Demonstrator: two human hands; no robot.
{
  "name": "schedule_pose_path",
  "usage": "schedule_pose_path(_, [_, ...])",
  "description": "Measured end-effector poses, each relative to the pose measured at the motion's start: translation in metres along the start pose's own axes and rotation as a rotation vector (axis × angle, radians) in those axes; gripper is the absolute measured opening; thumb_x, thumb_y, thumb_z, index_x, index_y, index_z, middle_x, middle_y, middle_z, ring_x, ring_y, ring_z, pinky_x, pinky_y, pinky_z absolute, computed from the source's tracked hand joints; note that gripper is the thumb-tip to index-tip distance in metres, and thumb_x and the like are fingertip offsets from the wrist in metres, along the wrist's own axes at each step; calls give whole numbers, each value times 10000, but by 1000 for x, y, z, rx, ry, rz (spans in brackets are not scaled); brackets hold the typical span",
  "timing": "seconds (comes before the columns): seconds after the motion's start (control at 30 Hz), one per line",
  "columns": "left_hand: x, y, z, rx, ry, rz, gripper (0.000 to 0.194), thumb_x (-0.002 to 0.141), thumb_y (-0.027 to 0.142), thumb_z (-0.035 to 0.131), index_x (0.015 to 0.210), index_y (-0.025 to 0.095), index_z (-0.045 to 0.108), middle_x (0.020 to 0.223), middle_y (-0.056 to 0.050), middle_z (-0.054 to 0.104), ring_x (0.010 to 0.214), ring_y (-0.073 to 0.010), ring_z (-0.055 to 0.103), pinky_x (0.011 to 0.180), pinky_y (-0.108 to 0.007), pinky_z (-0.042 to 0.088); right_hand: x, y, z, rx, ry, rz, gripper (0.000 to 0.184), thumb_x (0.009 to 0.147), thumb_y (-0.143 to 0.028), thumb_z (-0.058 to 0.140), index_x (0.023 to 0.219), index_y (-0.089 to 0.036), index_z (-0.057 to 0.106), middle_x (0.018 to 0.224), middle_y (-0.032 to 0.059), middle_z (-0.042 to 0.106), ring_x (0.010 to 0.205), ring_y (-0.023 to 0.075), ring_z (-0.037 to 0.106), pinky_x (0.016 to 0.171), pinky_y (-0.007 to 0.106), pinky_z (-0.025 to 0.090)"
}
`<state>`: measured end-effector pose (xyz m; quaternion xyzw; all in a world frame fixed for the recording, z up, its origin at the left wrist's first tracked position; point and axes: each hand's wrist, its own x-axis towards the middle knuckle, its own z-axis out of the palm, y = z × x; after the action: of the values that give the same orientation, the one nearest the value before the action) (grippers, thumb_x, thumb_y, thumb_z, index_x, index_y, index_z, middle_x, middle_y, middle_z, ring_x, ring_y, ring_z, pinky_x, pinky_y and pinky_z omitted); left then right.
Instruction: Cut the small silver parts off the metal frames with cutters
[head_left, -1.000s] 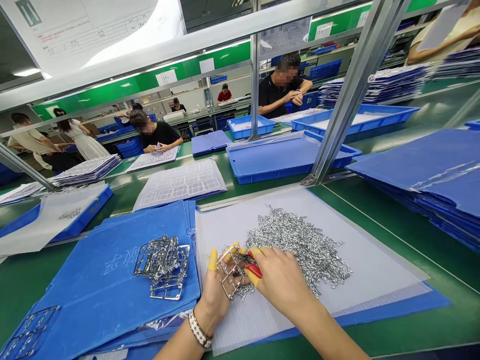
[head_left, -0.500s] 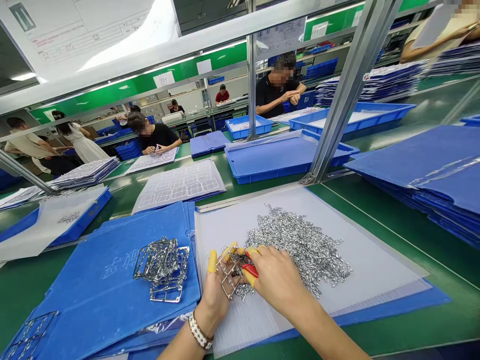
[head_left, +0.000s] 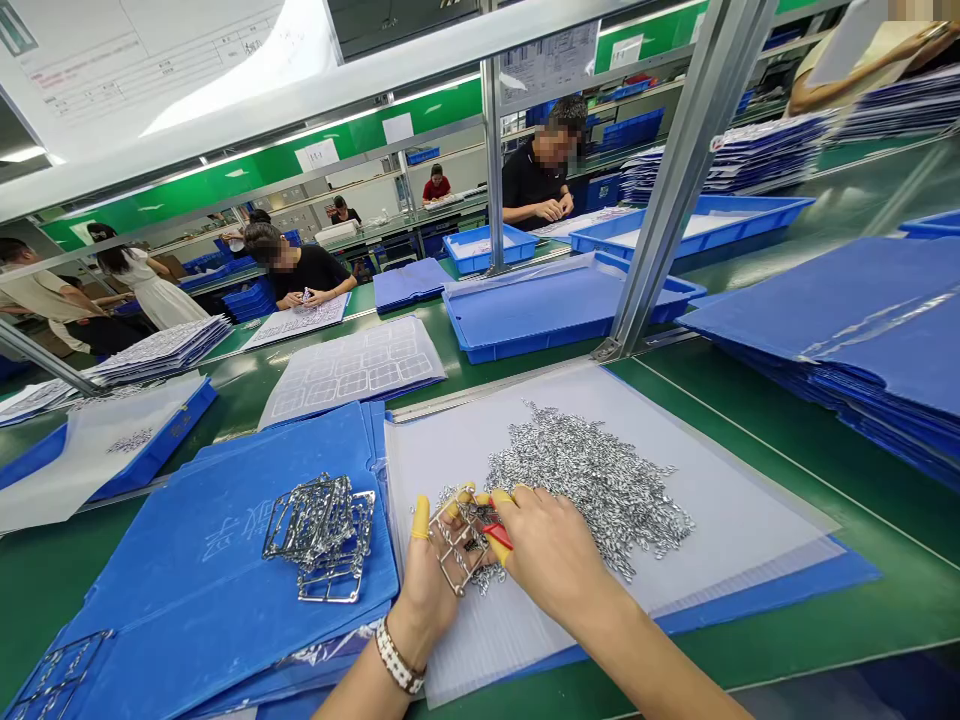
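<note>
My left hand (head_left: 429, 592), with yellow finger cots, is closed on a small metal wire frame (head_left: 454, 548) with crossbars, tilted above the white sheet. My right hand (head_left: 553, 562), also wearing yellow cots, grips a red-handled tool (head_left: 498, 537) against the frame's right side; its kind is mostly hidden by the fingers. Just behind both hands lies a heap of small silvery twisted metal pieces (head_left: 592, 485) on the white sheet (head_left: 735, 540). Similar metal frames (head_left: 322, 535) are piled on blue sheets (head_left: 180, 590) to the left.
Another frame (head_left: 64, 675) lies at the lower left. A blue tray (head_left: 555, 345) and a patterned white sheet (head_left: 356, 370) sit behind the work area, beside a slanting metal post (head_left: 682, 180). Blue sheets (head_left: 847, 320) are stacked at right. Several people work across the bench.
The view has shifted slightly. Both hands keep nearly the same pose at the wire frame, the red-handled tool still against it. A co-worker in black across the bench has lowered their hands.
</note>
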<state>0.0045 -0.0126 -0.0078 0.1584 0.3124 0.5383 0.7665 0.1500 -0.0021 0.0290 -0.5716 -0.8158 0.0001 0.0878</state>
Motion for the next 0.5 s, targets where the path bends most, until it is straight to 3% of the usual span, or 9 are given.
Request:
schedule_pose_path(0.23, [1, 12, -3, -92, 22, 1, 586, 868, 586, 399, 1174, 125, 592, 1256, -176, 580, 1099, -324, 557, 804, -467, 496, -11, 6, 8, 3, -19, 28, 229, 821, -296, 579, 1024, -194, 613, 920, 79, 658, 906, 283, 569, 741, 391, 351])
schedule_pose_path(0.5, [0, 7, -1, -61, 59, 53, 571, 876, 568, 406, 1168, 121, 605, 1261, -170, 583, 1102, -304, 568, 746, -374, 510, -9, -1, 19, 34, -41, 9, 218, 829, -320, 563, 991, -187, 619, 932, 95, 656, 910, 290, 561, 745, 395, 347])
